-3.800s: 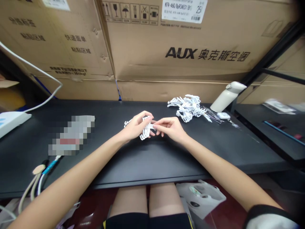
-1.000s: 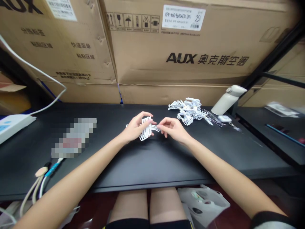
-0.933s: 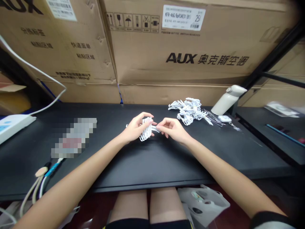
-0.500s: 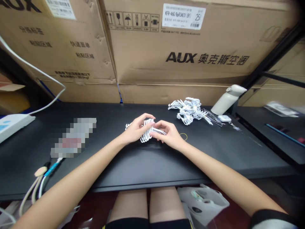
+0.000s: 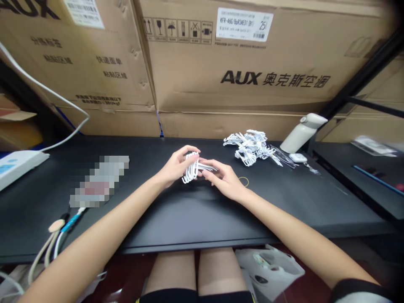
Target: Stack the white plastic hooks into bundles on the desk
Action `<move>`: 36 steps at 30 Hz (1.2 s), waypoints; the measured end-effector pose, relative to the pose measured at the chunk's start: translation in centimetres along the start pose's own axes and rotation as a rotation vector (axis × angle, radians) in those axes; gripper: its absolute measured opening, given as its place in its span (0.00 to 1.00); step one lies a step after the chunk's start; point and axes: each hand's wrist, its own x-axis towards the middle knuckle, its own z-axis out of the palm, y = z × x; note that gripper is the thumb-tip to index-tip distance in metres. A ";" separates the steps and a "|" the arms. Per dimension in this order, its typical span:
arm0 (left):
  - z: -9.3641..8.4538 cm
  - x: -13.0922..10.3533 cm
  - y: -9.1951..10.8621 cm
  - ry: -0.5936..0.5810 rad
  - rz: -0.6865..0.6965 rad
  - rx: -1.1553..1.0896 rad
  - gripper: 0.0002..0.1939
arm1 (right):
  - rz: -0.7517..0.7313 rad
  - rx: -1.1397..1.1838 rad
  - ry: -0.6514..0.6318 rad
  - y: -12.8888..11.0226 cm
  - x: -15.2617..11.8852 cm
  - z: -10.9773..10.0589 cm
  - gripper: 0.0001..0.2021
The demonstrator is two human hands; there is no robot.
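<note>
Near the middle of the black table, my left hand is closed round a bundle of white hooks, its thumb across their tops. My right hand pinches the thin stems of the same bundle from the right. Just right of my right hand a thin yellow rubber band lies on the table. Farther back on the right rests a pile of similar white hooks. The palm sides of both hands are partly hidden.
A white bottle and a small white case stand at the back right. On the left are a blurred-out object with cables and a white power strip. Large cardboard boxes line the back.
The bundle has shifted slightly left and tilted in my hands. My left hand has moved a little left and up; my right fingers have slid slightly along the stems.
</note>
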 end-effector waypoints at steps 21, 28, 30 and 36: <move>-2.9 0.6 2.6 0.232 -0.016 -0.294 0.14 | -0.098 -0.119 0.273 1.1 0.5 0.3 0.18; -3.8 1.2 1.9 0.340 -0.078 -0.418 0.13 | -0.253 -0.740 -0.167 2.9 1.5 0.7 0.17; -3.5 1.2 1.6 0.334 -0.090 -0.410 0.14 | -0.255 -0.820 -0.218 2.8 1.5 0.4 0.18; -3.1 1.0 1.8 0.293 -0.079 -0.343 0.14 | -0.203 -0.856 -0.169 2.9 1.4 -2.4 0.13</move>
